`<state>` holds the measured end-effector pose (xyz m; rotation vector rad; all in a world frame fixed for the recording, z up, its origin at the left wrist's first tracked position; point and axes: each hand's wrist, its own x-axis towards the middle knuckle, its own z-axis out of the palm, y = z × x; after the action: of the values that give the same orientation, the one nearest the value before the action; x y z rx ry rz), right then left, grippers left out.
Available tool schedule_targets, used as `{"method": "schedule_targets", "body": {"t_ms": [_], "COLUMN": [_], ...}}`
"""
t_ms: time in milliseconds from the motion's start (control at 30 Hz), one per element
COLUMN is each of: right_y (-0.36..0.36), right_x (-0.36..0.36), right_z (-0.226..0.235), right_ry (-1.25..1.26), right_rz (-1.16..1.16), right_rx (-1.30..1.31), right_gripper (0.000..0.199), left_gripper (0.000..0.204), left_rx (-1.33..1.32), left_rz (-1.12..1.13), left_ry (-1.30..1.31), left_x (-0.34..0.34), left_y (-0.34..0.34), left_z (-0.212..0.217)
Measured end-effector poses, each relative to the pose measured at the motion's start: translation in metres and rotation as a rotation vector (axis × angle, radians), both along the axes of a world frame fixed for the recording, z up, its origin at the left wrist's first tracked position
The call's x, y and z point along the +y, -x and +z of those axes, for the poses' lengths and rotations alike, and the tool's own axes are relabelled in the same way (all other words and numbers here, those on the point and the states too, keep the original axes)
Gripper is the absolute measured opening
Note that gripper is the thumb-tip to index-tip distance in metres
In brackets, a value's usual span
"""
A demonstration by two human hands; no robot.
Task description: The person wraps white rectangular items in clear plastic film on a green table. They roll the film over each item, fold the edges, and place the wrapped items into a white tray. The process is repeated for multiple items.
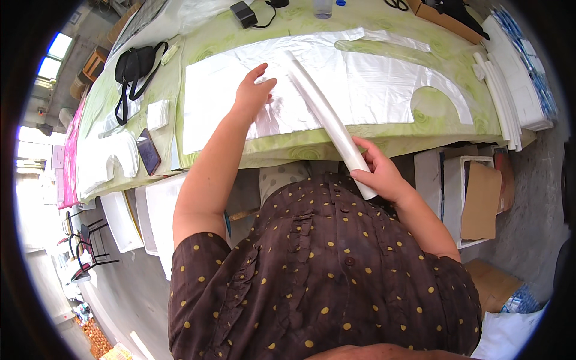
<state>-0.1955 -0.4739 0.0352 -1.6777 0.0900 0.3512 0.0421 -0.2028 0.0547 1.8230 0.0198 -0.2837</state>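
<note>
Right hand [381, 172]: fingers clamped round our glossy white roll [327, 115], near end.
Left hand [255, 93]: fingers apart; we could steady the far end.
White sheet [375, 84]: best kept flat.

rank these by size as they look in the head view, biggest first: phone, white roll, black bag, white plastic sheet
1. White plastic sheet
2. White roll
3. Black bag
4. Phone

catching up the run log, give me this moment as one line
right hand: holding long white plastic roll | left hand: open, empty, over glossy white plastic sheet | surface: green patterned tablecloth
</note>
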Motion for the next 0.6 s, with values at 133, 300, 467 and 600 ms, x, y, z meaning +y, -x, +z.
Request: {"method": "schedule_targets", "body": {"t_ms": [133, 300, 467, 600], "right_y": [0.011, 0.017, 0.01, 0.021], "right_x": [-0.009, -0.016, -0.013, -0.019], "right_z": [0.006, 0.014, 0.019, 0.034], "right_ry": [-0.019, 0.028, 0.132, 0.232], "right_rz": [0.008, 0.03, 0.047, 0.101], "right_rx": [0.048, 0.065, 0.089, 0.116], "right_gripper": [0.081, 0.083, 0.088, 0.086], "left_gripper": [0.067, 0.023, 0.016, 0.019], "left_rx": [0.076, 0.309, 0.319, 0.274], "left_rz": [-0.112, -0.264, -0.201, -0.294], "left_ry": [-0.127, -0.228, -0.293, -0.393], "left_x": [-0.013, -0.026, -0.038, -0.039], "left_y": [-0.054, -0.089, -0.096, -0.097], "left_z": [-0.006, 0.004, 0.004, -0.001]}}
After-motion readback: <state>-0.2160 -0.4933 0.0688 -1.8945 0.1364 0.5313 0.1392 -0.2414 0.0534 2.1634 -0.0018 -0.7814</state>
